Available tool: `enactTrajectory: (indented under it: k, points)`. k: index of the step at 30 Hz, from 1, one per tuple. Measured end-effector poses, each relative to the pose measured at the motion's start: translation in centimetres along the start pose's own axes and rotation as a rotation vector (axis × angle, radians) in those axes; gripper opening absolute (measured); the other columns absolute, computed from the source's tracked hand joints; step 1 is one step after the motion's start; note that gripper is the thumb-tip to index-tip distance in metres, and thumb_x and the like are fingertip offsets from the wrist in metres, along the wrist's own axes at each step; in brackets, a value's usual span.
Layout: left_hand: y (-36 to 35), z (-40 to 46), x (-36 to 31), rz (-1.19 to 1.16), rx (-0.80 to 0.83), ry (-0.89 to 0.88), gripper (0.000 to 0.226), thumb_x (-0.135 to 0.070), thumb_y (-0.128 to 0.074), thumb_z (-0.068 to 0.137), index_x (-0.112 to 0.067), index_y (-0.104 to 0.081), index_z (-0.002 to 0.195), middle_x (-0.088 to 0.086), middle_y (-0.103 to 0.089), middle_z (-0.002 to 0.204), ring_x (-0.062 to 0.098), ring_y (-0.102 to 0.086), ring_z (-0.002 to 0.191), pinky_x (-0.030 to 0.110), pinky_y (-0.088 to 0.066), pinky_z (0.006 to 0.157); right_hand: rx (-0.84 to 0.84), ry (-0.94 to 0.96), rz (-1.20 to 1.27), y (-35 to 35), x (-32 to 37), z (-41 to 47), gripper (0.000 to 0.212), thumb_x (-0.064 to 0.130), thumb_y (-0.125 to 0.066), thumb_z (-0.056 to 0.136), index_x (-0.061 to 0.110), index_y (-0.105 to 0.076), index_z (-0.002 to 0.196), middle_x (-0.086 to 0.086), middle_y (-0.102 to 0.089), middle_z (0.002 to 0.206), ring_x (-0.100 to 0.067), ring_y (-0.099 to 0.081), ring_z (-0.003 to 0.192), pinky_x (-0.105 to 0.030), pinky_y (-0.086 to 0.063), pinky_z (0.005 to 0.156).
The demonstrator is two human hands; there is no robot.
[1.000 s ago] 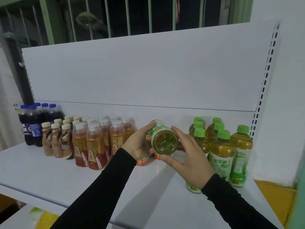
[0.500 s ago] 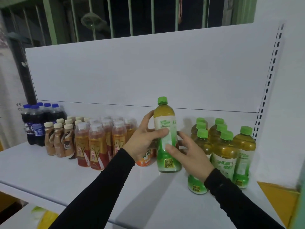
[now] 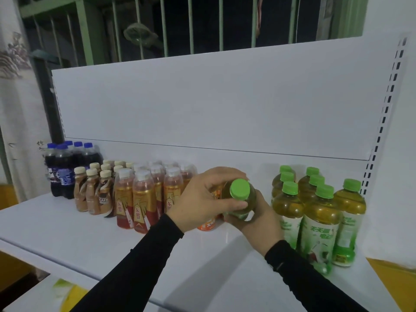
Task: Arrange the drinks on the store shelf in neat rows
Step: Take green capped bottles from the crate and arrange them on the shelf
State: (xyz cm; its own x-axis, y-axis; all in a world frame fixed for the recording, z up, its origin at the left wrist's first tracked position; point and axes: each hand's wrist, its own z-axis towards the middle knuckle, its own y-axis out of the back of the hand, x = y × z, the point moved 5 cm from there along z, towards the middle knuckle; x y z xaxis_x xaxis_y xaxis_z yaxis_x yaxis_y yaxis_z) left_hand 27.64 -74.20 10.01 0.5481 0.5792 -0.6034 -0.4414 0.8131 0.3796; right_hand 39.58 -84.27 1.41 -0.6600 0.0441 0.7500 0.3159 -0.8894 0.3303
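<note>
So the whole thing hinges on how the clear plastic green-tea bottle with the green screw cap (image 3: 240, 200) is pointing. It's tipped over toward the camera, cap end aimed up and back at the person, base hidden behind the hands, so its long axis runs roughly away from the viewer instead of straight up. It isn't on the white metal shelf (image 3: 94, 242), it's held above it between both hands.

The left hand (image 3: 202, 199) wraps over the top and left side of the bottle, thumb lying across the front just under the cap, fingers curled round the shoulder. The right hand (image 3: 258, 218) cups it from below and from the right, fingers curled under the body. Both are gripping it, pretty evenly I'd say.

The upright group of green-capped tea bottles (image 3: 315, 210) stands just right of the right hand, well within reach. To the left of the left hand, mostly hidden behind it, sits a small orange-labelled bottle (image 3: 207, 226), then the red-and-gold labelled drinks (image 3: 141, 199).

My guess: the bottle needs rotating back to upright, then sliding right to join the matching row. The right hand is nearer that spot.
</note>
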Motion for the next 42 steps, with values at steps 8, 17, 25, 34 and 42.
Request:
enactTrajectory:
  k: [8, 17, 25, 34, 42]
  points:
    - [1.0, -0.2, -0.3, 0.047, -0.018, 0.016, 0.042, -0.021, -0.086, 0.073, -0.033, -0.071, 0.110, -0.013, -0.071, 0.114, 0.015, -0.065, 0.114, 0.038, -0.054, 0.099, 0.054, 0.018, -0.003, -0.4, 0.9, -0.1, 0.060, 0.014, -0.087, 0.071, 0.043, -0.049, 0.107, 0.024, -0.065, 0.093, 0.020, -0.056, 0.088, 0.000, -0.041, 0.071]
    - [3.3, 6.7, -2.3, 0.096, -0.113, 0.037, 0.030, -0.029, -0.087, 0.071, -0.033, -0.074, 0.097, -0.003, -0.077, 0.096, 0.016, -0.072, 0.093, 0.033, -0.059, 0.085, 0.191, 0.078, -0.080, 2.0, 3.8, 0.1, 0.065, 0.071, -0.067, 0.068, 0.038, -0.056, 0.122, 0.017, -0.066, 0.113, 0.003, -0.062, 0.102, -0.029, -0.055, 0.089]
    - [1.8, 15.6, -7.1, 0.016, -0.129, -0.078, 0.010, -0.008, -0.079, 0.084, -0.015, -0.074, 0.088, -0.003, -0.073, 0.083, 0.006, -0.068, 0.077, 0.025, -0.058, 0.078, -0.066, 0.204, -0.456, 12.5, 7.1, 1.9, 0.074, 0.080, -0.043, 0.080, 0.028, -0.057, 0.131, 0.015, -0.057, 0.123, 0.002, -0.058, 0.105, -0.027, -0.051, 0.093]
    - [-6.1, 26.1, -7.5, 0.014, -0.148, -0.155, 0.016, -0.035, -0.080, 0.076, -0.023, -0.074, 0.085, -0.003, -0.074, 0.088, 0.018, -0.071, 0.088, 0.043, -0.059, 0.086, -0.097, -0.006, -0.829, 22.0, 4.0, 3.7, 0.082, 0.074, -0.035, 0.077, 0.022, -0.051, 0.138, 0.005, -0.054, 0.137, -0.012, -0.050, 0.122, -0.024, -0.036, 0.100]
    - [-15.2, 30.1, -3.4, 0.015, -0.025, -0.008, 0.027, -0.030, -0.079, 0.084, -0.019, -0.069, 0.107, -0.004, -0.066, 0.104, 0.016, -0.061, 0.101, 0.032, -0.053, 0.093, 0.019, -0.180, -0.882, 24.6, -1.1, 3.7, 0.090, 0.076, -0.032, 0.077, 0.021, -0.037, 0.149, 0.004, -0.043, 0.150, -0.012, -0.043, 0.134, -0.023, -0.031, 0.108]
